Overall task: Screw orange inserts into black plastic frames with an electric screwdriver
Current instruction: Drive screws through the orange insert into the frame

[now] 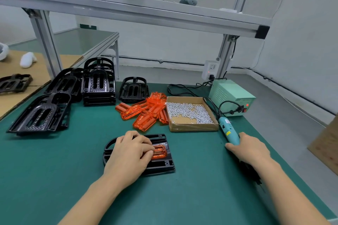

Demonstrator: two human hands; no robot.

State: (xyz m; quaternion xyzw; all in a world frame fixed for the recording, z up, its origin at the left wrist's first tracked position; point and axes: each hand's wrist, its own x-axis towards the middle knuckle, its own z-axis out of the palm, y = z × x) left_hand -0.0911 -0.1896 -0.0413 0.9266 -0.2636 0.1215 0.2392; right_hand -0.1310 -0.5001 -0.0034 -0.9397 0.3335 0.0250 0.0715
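From the head view, a black frame [139,153] is laid flat on the green mat [91,197], directly in front of the person, and an orange insert [159,151] is seated in its middle. The left hand [130,153] is spread over frame and insert, fingers curled down onto the orange piece — presumably so that it is kept pressed into its seat and the frame is kept from sliding. To the right, the electric screwdriver [229,130] is gripped by the right hand [249,150], fingers wrapped round its blue body; it lies low and slanted, well apart from the frame, its bit end hidden behind the hand. The cardboard box of screws [192,113] is set just beside the tool, within easy reach — a sensible spot for picking the next screw. A loose heap of spare orange inserts [146,113] is kept between that box and the stacked black frames [98,82] at the left. Whether any screw is already driven cannot be told.
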